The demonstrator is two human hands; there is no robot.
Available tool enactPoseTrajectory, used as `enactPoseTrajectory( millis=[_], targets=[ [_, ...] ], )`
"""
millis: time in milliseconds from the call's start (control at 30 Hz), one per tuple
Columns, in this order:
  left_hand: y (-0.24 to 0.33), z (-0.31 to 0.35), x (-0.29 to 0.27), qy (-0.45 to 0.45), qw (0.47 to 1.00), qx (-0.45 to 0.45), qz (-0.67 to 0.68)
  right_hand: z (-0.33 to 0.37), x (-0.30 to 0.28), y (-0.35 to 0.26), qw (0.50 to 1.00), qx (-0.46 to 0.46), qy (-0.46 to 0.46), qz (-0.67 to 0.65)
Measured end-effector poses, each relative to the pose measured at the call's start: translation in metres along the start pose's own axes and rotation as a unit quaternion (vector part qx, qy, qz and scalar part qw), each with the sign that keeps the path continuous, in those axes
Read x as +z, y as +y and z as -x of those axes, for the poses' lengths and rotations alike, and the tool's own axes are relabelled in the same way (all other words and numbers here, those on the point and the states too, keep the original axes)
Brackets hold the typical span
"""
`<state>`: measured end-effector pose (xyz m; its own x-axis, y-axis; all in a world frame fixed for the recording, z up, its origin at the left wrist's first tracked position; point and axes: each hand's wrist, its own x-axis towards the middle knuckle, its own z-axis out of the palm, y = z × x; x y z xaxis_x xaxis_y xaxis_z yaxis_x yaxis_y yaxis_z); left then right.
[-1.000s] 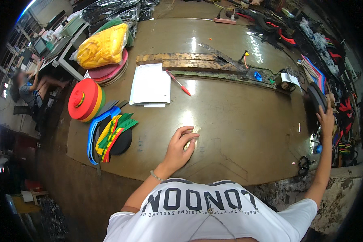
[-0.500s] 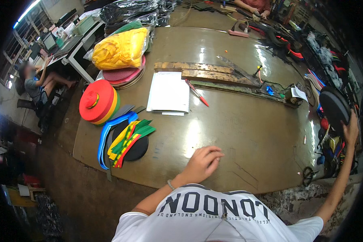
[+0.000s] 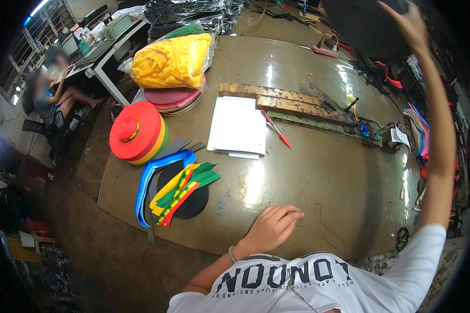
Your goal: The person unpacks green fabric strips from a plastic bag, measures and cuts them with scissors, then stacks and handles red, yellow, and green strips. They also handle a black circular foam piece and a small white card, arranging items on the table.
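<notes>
My right hand is raised at the upper right, its fingers closed on the edge of a large dark round roll, which looks like black strapping. The roll is tilted and partly cut off by the picture's top edge. Near the front of the table, my left hand lies low with loosely bent fingers and no object visible in it. Left of that hand, green, yellow and red patterned strips lie across a flat black roll, beside a blue strip.
A red, yellow and green webbing roll stands at the table's left, before a bag of yellow strapping. Paper sheets, a red pen and a long metal-and-wood fixture occupy the middle. Another person sits far left.
My right hand has carried the dark roll up and inward from the far right side, over the table's far right. The left hand stays nearly in place while the view has shifted.
</notes>
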<state>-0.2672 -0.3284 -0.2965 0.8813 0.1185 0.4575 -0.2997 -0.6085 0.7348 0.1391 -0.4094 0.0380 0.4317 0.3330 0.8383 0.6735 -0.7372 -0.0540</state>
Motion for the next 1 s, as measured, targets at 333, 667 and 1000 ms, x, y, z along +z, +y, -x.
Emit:
enactPoseTrajectory(
  millis=[333,667,1000],
  targets=[
    [-0.011,0.001,-0.006,-0.009,0.997,-0.075,0.009,0.129,0.382,-0.119,0.666,0.566,-0.233,-0.426],
    [-0.015,0.008,-0.001,-0.015,0.997,-0.071,0.010,0.150,0.245,-0.121,0.563,0.341,-0.394,-0.641],
    [-0.015,0.010,0.015,-0.013,0.998,-0.030,-0.049,0.394,-0.090,-0.043,0.615,0.226,-0.593,-0.468]
  ],
)
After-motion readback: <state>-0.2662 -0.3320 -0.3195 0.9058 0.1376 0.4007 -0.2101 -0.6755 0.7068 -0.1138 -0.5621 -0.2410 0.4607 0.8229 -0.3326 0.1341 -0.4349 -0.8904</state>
